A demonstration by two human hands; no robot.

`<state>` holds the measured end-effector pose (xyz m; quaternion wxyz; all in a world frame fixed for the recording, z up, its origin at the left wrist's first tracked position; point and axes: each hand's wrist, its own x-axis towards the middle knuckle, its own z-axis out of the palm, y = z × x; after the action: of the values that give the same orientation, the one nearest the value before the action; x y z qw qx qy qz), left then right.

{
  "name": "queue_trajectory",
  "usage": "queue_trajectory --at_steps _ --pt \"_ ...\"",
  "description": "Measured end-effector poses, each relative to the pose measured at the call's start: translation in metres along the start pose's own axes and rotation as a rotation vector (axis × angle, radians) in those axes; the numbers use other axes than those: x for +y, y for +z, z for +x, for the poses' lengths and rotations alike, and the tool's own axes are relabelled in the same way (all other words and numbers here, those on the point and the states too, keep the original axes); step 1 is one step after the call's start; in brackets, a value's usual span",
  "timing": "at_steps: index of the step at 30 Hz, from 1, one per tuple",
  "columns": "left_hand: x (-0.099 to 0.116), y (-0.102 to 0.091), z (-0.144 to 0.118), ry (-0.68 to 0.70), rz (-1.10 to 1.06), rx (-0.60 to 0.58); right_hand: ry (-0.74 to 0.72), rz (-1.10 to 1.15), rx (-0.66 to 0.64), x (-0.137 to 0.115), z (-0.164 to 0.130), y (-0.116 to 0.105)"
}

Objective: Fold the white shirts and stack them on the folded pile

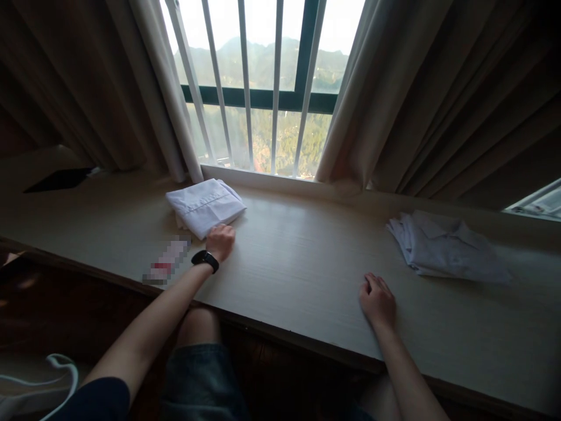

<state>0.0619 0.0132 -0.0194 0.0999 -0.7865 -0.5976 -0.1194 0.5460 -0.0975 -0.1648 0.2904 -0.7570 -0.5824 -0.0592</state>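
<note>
Left hand on the folded white shirt, right hand resting alone

The folded shirt (pixel 205 206) lies on the tabletop (pixel 298 251) near the window, just past the left hand (pixel 220 241). That hand is curled, with its knuckles touching the shirt's near edge; I cannot tell if it grips the cloth. The shirt's long side runs left to right. The right hand (pixel 377 302) lies flat and loose on the tabletop, holding nothing. A second, crumpled shirt (pixel 447 248) lies farther right, closer to the right hand but well apart from it.
</note>
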Motion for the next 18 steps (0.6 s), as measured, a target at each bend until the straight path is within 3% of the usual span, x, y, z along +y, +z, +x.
queue_trajectory --at_steps 5,9,14,18 --pt "-0.065 -0.026 0.047 -0.099 0.011 0.127 0.0 -0.006 0.014 -0.002 0.002 -0.001" --pt "-0.099 -0.019 0.06 -0.197 0.014 0.05 -0.003 -0.017 0.026 0.0 0.004 0.0" --pt "-0.12 -0.006 0.063 -0.246 0.018 -0.004 -0.023 -0.037 0.052 -0.001 0.005 -0.001" --pt "-0.117 -0.023 0.062 -0.239 -0.004 0.028 -0.042 -0.048 0.069 -0.002 0.005 -0.002"
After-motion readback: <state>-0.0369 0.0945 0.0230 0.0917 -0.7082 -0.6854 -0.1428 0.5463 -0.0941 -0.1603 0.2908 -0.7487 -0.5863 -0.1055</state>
